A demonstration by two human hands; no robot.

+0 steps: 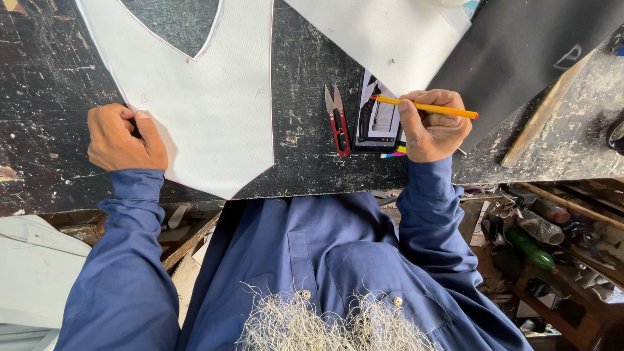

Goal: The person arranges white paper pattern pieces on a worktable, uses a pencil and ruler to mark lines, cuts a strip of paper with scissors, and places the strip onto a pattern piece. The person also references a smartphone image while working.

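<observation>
My left hand (123, 138) pinches the left edge of a large white cut sheet (208, 104) that lies flat on the dark scratched worktable (45, 84). My right hand (432, 127) grips an orange pencil (455, 111), held level just above the table's front edge. The pencil's tip points left over a black phone (377, 123) lying face up. Red thread snips (338, 123) rest shut on the table between the sheet and the phone.
A second white sheet (383, 32) and a black sheet (520, 45) cover the table's far right. A wooden stick (546, 110) lies on a paint-spattered surface. Bottles (536, 227) and clutter fill a low shelf at right. White pieces (32, 273) lie at lower left.
</observation>
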